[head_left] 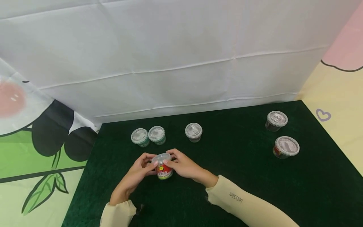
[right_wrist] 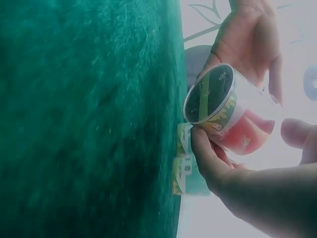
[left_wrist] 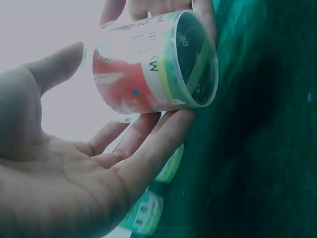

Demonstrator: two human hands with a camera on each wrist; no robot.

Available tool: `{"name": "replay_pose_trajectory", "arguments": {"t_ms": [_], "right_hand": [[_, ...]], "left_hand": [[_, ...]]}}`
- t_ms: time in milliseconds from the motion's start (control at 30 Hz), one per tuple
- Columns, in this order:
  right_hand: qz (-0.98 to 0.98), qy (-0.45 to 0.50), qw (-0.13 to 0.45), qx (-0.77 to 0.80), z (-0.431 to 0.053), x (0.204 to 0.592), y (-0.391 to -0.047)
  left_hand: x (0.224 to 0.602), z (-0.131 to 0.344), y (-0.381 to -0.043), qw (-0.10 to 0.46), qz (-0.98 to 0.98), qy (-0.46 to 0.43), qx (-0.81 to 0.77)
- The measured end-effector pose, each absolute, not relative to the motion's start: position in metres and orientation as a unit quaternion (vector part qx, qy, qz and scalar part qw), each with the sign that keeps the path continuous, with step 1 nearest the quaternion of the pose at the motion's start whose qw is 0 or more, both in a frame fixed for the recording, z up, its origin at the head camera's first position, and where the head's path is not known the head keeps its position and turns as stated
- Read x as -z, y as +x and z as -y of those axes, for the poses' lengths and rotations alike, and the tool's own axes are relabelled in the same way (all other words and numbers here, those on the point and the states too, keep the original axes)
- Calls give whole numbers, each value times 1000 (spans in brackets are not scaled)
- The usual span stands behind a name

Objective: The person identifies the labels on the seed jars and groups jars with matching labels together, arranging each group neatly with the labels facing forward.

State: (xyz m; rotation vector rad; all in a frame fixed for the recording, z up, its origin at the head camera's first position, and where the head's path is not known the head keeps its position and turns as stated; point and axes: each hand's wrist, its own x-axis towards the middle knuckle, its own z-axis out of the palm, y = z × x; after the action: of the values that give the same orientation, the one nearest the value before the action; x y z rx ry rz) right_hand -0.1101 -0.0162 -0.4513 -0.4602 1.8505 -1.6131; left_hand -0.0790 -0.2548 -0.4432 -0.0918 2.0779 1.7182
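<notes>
A small clear plastic cup (head_left: 164, 172) with a red printed label, a yellow flower and a translucent lid (head_left: 161, 158) is held between both hands. My left hand (head_left: 138, 171) grips its left side, thumb near the lid and fingers along the wall. From the other side my right hand (head_left: 185, 166) grips it, its thumb also by the rim. In the left wrist view the cup (left_wrist: 131, 74) shows its dark see-through base with a light green stripe. The right wrist view shows the cup (right_wrist: 242, 130) raised off the green cloth, base visible.
Two lidded cups with green labels (head_left: 139, 136) (head_left: 157, 135) stand side by side behind the hands. Another lidded cup (head_left: 193, 131) is to their right. Two more, a dark one (head_left: 276, 120) and a red-labelled one (head_left: 285, 147), stand at the right. Dark green cloth (head_left: 227, 142) covers the table.
</notes>
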Motion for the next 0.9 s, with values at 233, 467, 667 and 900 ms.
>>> {"name": "replay_pose_trajectory", "arguments": {"t_ms": [233,467,667,900], "right_hand": [[-695,-171,326,617,39,455,-111],[-698,-172,325,614,60,455,-110],[-709,-183,319,602,77,459,-109],[-723,-201,302,588,96,465,-108]], "left_hand": [[445,277,-76,225,-757,-39,-612],[446,299,-73,219,-759,-27,-613],[450,318,-68,208,-766,-24,-608],[456,338,-64,200,-767,-12,-610]]}}
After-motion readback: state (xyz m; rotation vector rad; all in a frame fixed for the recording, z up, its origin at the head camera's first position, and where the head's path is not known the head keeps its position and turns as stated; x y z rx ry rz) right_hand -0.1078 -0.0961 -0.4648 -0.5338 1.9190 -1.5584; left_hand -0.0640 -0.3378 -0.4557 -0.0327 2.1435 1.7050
